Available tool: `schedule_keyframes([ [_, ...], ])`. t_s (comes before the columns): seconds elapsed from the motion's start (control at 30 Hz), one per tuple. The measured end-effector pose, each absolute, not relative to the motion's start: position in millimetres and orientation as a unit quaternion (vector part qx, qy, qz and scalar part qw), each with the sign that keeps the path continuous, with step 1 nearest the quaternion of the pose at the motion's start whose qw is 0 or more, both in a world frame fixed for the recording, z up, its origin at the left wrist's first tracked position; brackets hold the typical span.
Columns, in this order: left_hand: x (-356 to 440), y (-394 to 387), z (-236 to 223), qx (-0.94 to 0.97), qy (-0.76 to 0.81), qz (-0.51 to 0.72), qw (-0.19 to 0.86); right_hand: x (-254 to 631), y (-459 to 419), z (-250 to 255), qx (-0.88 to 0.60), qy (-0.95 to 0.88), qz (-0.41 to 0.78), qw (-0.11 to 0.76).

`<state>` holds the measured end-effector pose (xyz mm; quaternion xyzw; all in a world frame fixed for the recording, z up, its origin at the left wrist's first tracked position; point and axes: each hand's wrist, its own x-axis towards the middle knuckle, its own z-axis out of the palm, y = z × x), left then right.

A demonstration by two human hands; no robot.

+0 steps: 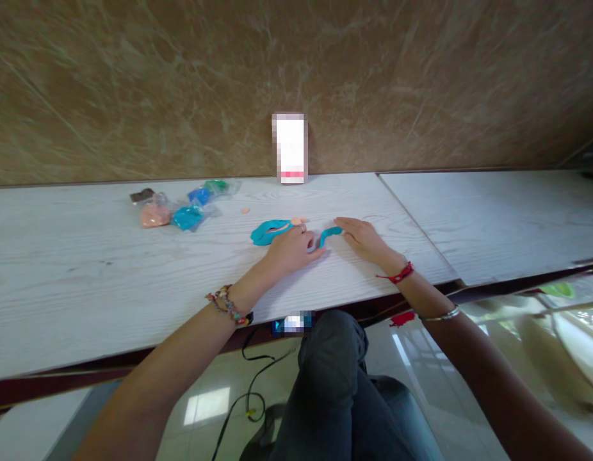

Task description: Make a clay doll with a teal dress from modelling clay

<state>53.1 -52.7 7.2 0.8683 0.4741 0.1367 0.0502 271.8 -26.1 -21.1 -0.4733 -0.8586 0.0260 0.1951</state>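
The blue clay strip [331, 234] lies in a bent line on the white table [109, 275], right between the person's two hands. The right hand [366, 239] is opened out flat, fingers straight and together, its thumb side at the strip's far end; I can't tell whether it presses on it. The left hand [292, 248] has its fingers part curled and its thumb stretched toward the strip's near end; whether it grips anything, I can't see from here.

Just past those left fingers sits a blue clay loop [264, 234] with a peach piece [296, 221] at its edge, and near it a small peach bit [245, 210] on its own. Farther left there's a cluster of clear bags: peach [155, 216], light blue [187, 218], darker blue [199, 196] and green [216, 186], with a brown packet [141, 196] beside them. At the back, a bright, blurred-out screen [291, 147] stands upright against the brown marbled wall [133, 96].
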Motion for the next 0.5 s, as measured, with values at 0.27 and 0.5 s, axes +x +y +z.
schedule_keyframes([
  [0.27,56.3,-51.8,3.0,0.867,0.469,0.160,0.058,265.8,-30.8,-17.2,-0.452,-0.879,0.007,0.154],
  [0.5,58.7,-50.2,-0.3,0.863,0.471,0.175,0.057,266.2,-31.5,-16.2,-0.456,-0.869,0.021,0.189],
])
